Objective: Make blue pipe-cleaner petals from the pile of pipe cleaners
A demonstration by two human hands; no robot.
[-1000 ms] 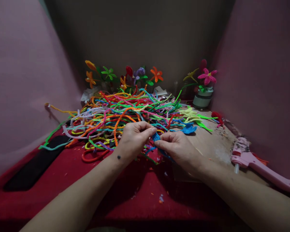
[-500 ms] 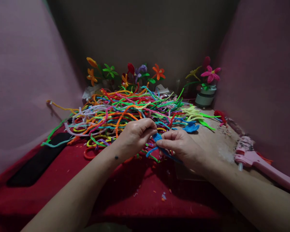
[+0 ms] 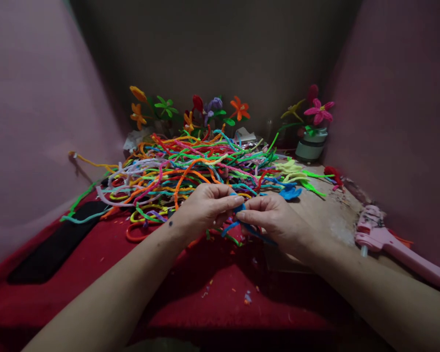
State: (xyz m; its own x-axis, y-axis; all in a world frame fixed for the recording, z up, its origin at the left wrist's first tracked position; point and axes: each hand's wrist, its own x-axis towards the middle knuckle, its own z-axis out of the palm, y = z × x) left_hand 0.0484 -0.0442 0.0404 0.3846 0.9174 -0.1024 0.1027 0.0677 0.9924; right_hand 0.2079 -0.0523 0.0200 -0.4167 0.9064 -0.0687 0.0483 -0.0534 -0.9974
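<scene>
Both hands meet over the front of a large tangled pile of coloured pipe cleaners (image 3: 190, 166). Between them is a bent blue pipe cleaner (image 3: 258, 235), with its loose ends sticking out below the fingers. My left hand (image 3: 210, 208) pinches its upper part between thumb and fingers. My right hand (image 3: 269, 215) grips it just beside, thumb on top. The fingers hide most of the folded part. A shaped blue pipe-cleaner piece (image 3: 290, 191) lies just beyond my right hand, near yellow-green pieces (image 3: 293, 171).
Pipe-cleaner flowers (image 3: 240, 108) stand along the back, some by a jar (image 3: 311, 145) at right. A pink glue gun (image 3: 385, 237) rests on cardboard (image 3: 319, 215) at the right. A black flat object (image 3: 55, 244) lies left on the red cloth (image 3: 106, 274), which has small scraps.
My left hand has turned slightly and its thumb now lies across the blue pipe cleaner, covering more of it. My right hand has barely moved. The view has shifted a little.
</scene>
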